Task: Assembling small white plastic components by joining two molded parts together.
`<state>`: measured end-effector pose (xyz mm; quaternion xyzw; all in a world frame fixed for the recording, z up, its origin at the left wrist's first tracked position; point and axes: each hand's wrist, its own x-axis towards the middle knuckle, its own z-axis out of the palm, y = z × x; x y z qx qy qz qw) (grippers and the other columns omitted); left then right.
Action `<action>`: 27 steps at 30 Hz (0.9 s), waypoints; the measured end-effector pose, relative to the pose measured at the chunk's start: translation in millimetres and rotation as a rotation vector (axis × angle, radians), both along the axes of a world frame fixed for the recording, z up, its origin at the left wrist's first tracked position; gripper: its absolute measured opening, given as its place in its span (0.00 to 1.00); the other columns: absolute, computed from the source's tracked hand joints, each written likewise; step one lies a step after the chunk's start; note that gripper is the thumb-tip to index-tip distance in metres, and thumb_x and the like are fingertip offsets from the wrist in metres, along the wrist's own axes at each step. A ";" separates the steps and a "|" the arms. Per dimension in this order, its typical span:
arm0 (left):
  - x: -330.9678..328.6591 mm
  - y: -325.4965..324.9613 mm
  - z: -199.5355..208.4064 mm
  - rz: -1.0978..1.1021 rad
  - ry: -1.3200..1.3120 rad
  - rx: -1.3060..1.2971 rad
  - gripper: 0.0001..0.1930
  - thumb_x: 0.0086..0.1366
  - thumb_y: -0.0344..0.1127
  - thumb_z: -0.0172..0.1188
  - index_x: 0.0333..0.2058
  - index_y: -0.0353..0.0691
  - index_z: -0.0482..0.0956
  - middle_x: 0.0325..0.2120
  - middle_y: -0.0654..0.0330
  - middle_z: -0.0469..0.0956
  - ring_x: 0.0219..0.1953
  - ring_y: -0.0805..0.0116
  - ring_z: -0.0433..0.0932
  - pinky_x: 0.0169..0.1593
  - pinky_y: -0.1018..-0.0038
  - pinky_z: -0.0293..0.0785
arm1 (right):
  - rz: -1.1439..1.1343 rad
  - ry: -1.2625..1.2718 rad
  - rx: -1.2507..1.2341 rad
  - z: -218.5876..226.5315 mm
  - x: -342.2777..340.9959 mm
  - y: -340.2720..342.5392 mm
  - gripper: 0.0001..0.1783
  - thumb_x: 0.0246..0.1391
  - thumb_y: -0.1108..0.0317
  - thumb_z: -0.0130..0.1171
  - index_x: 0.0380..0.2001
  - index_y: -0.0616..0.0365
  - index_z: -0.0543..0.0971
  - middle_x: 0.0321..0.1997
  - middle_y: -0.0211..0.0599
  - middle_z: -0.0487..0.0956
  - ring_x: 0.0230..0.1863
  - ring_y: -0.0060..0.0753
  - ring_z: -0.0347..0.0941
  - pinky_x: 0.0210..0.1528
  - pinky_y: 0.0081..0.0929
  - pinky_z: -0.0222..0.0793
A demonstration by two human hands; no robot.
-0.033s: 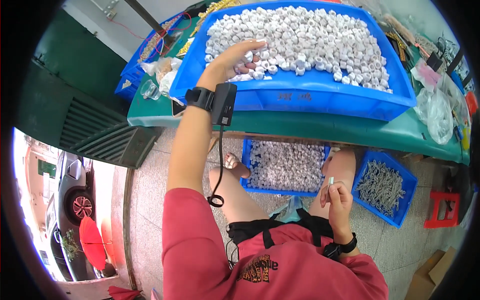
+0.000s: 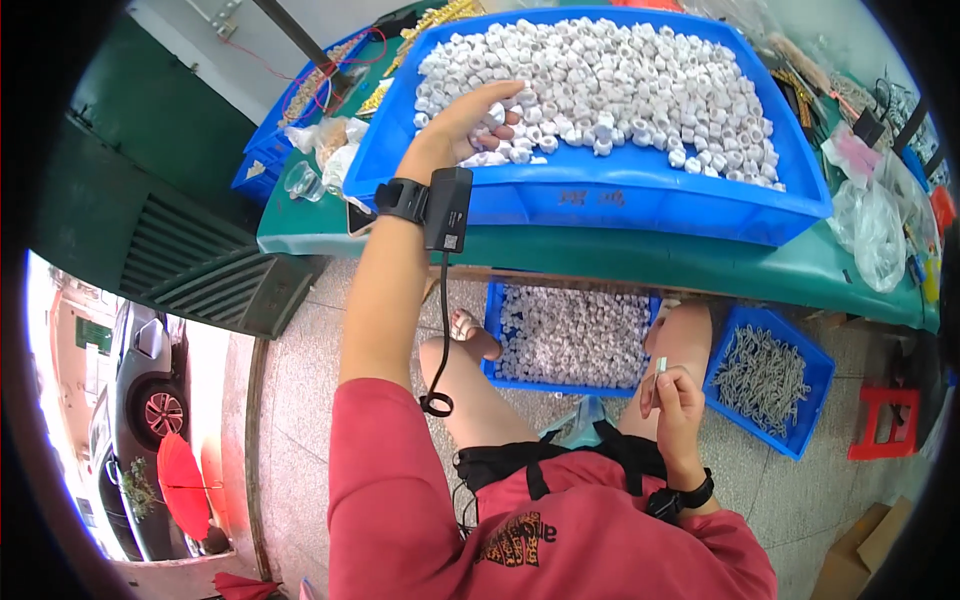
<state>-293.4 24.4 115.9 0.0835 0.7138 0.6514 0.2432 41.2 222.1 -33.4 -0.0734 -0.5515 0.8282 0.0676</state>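
Note:
My left hand [image 2: 474, 122] reaches into the near left part of a large blue tray [image 2: 590, 205] on the table. Its fingers curl round a few small white ring-shaped pieces [image 2: 495, 118], and more of the same lie heaped beyond it. Over my thigh, my right hand [image 2: 678, 398] is closed, with a small pale piece [image 2: 661, 365] pinched upright between thumb and fingers. What that piece is exactly is too small to tell.
Below the green table [image 2: 640, 255], a blue crate [image 2: 560, 384] of white pieces stands between my legs. Right of it, another blue crate [image 2: 797, 440] holds grey metal pieces near a red stool [image 2: 885, 423]. A clear cup [image 2: 303, 182] and plastic bags [image 2: 870, 225] flank the tray.

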 end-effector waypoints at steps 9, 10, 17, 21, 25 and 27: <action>-9.9 -16.0 -1.0 0.071 -0.200 0.373 0.19 0.64 0.48 0.46 0.45 0.40 0.67 0.35 0.49 0.72 0.18 0.79 0.64 0.12 0.91 0.54 | 0.005 -0.003 0.013 1.9 3.2 -7.5 0.10 0.58 0.68 0.45 0.25 0.61 0.67 0.16 0.29 0.66 0.19 0.19 0.62 0.22 0.16 0.58; -10.1 -16.1 -0.7 0.070 -0.197 0.375 0.19 0.64 0.48 0.46 0.45 0.40 0.67 0.35 0.49 0.72 0.18 0.79 0.64 0.12 0.91 0.54 | -0.003 -0.007 0.014 1.8 3.1 -8.3 0.10 0.58 0.68 0.45 0.25 0.61 0.67 0.16 0.29 0.67 0.19 0.18 0.62 0.22 0.16 0.58; -11.9 -16.7 -3.7 0.215 -0.181 0.330 0.18 0.61 0.48 0.50 0.44 0.43 0.68 0.29 0.56 0.71 0.19 0.76 0.65 0.12 0.89 0.52 | -0.001 0.002 0.021 2.7 2.5 -10.5 0.09 0.58 0.69 0.45 0.25 0.61 0.68 0.16 0.29 0.67 0.19 0.18 0.62 0.22 0.16 0.58; -20.1 -18.4 -10.7 0.205 -0.087 0.283 0.16 0.60 0.45 0.53 0.41 0.41 0.67 0.28 0.55 0.70 0.21 0.72 0.67 0.13 0.88 0.54 | 0.013 0.008 0.005 3.0 1.9 -11.0 0.09 0.58 0.69 0.45 0.25 0.61 0.68 0.16 0.29 0.67 0.19 0.18 0.62 0.22 0.16 0.59; -21.2 -16.0 -10.6 0.207 -0.051 0.310 0.14 0.58 0.40 0.55 0.40 0.41 0.66 0.27 0.54 0.70 0.23 0.70 0.69 0.13 0.88 0.55 | 0.001 -0.019 0.003 1.3 1.9 -10.3 0.09 0.58 0.69 0.45 0.25 0.61 0.68 0.16 0.29 0.66 0.19 0.18 0.62 0.22 0.16 0.59; -22.6 -17.7 -8.5 0.272 -0.246 0.513 0.17 0.56 0.34 0.57 0.42 0.39 0.62 0.29 0.53 0.70 0.24 0.70 0.71 0.11 0.89 0.54 | 0.006 -0.021 0.004 1.2 0.1 -11.2 0.09 0.58 0.69 0.45 0.24 0.61 0.67 0.16 0.29 0.66 0.19 0.19 0.62 0.22 0.17 0.59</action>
